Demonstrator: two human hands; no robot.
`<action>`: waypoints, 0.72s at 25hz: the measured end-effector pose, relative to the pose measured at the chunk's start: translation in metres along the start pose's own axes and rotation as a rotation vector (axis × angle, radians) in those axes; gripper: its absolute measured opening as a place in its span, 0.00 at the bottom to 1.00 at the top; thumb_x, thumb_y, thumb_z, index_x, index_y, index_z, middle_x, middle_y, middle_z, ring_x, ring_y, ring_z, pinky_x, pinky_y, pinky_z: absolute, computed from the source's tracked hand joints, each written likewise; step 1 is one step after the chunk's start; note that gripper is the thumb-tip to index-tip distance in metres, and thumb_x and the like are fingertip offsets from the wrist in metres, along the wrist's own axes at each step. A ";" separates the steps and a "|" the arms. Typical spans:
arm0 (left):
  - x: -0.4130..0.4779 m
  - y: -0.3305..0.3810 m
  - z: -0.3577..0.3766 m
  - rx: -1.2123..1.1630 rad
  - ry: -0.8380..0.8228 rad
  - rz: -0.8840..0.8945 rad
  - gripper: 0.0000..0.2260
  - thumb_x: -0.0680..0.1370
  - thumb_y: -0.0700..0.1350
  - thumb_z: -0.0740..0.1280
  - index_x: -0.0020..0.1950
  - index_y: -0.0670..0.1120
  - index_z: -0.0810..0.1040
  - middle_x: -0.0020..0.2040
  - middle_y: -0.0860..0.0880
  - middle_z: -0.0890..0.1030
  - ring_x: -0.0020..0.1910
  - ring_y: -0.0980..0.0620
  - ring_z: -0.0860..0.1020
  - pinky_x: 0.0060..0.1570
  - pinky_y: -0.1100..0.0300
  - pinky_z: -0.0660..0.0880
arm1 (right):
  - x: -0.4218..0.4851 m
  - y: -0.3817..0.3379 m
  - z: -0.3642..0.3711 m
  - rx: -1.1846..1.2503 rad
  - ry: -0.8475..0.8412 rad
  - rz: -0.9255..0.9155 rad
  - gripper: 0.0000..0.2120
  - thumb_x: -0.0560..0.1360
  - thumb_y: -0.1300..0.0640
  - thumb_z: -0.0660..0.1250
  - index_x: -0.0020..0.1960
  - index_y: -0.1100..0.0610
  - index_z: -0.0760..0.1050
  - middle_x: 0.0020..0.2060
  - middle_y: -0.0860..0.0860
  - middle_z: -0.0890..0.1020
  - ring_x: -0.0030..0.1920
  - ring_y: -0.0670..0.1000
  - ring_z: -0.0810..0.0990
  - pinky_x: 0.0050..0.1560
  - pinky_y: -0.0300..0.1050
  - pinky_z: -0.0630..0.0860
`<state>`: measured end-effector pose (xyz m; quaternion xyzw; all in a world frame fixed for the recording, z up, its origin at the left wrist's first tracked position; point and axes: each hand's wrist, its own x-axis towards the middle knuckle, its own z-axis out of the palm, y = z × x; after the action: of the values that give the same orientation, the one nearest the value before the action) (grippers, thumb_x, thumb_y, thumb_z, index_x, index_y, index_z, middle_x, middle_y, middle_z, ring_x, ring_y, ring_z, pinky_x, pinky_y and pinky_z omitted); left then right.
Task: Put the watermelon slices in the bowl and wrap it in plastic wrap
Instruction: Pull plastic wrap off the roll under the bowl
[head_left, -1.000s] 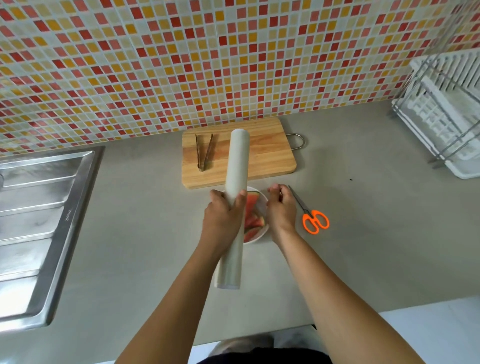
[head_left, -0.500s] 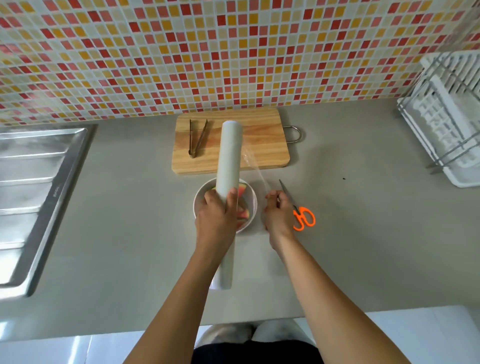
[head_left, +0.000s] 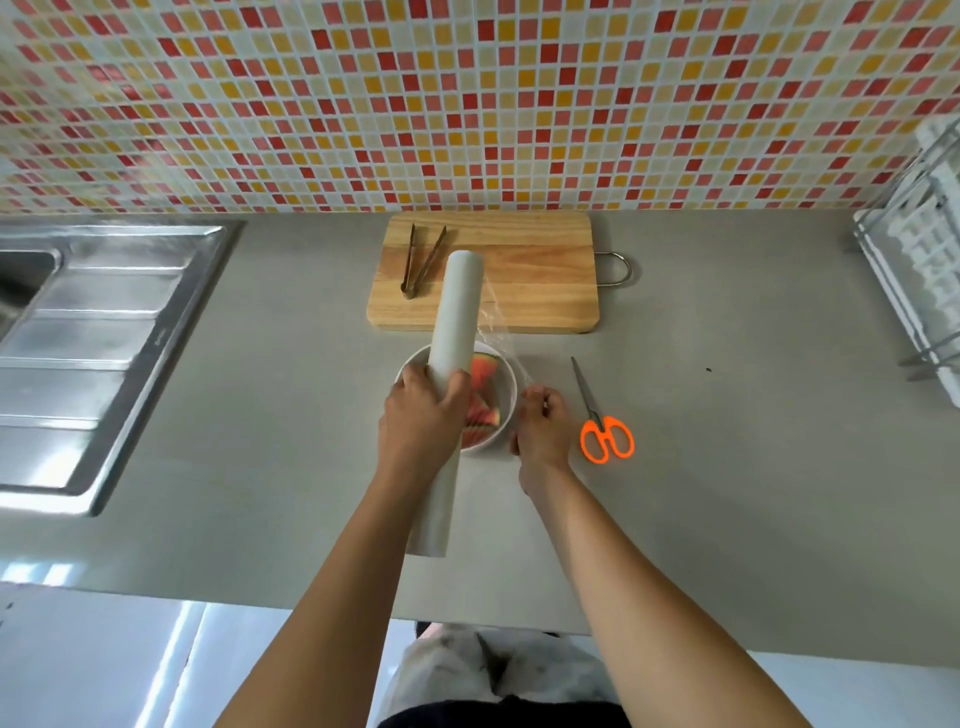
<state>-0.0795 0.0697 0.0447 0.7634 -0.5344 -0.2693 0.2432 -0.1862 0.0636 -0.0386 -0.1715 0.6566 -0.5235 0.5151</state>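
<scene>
Near the front edge of the counter (head_left: 727, 493), the left hand (head_left: 423, 413) grips the plastic wrap roll (head_left: 457, 312) round its middle and holds it lengthwise over the white bowl (head_left: 414, 362). The right hand (head_left: 543, 431) pinches the clear film (head_left: 496, 325) drawn off the roll, just right of the bowl. The watermelon slices (head_left: 484, 397) lie inside the bowl at mid-counter. Orange-handled scissors (head_left: 605, 436) lie just beside the right hand. At the back edge, a wooden cutting board (head_left: 530, 280) carries tongs (head_left: 422, 260).
</scene>
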 end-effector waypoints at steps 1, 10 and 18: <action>0.002 0.001 0.000 0.001 0.001 0.000 0.18 0.76 0.54 0.59 0.59 0.43 0.71 0.52 0.43 0.78 0.49 0.42 0.75 0.47 0.51 0.71 | 0.001 -0.001 0.001 0.012 -0.006 0.005 0.12 0.79 0.53 0.55 0.38 0.52 0.68 0.27 0.50 0.70 0.21 0.45 0.66 0.21 0.35 0.62; 0.013 0.002 0.002 -0.007 -0.139 0.049 0.20 0.78 0.57 0.57 0.60 0.43 0.72 0.51 0.46 0.78 0.46 0.47 0.75 0.45 0.56 0.70 | 0.017 -0.002 -0.002 -0.174 0.088 -0.003 0.13 0.77 0.54 0.58 0.35 0.56 0.70 0.30 0.50 0.73 0.34 0.50 0.70 0.31 0.42 0.65; 0.002 -0.016 0.002 0.119 0.005 -0.012 0.22 0.78 0.58 0.58 0.61 0.41 0.70 0.54 0.39 0.77 0.52 0.38 0.75 0.46 0.51 0.67 | 0.009 0.011 0.004 -0.165 0.107 -0.012 0.14 0.77 0.54 0.60 0.32 0.54 0.70 0.28 0.49 0.74 0.28 0.48 0.71 0.32 0.41 0.68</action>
<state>-0.0694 0.0730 0.0323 0.7802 -0.5444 -0.2365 0.1974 -0.1823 0.0593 -0.0525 -0.1889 0.7230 -0.4792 0.4604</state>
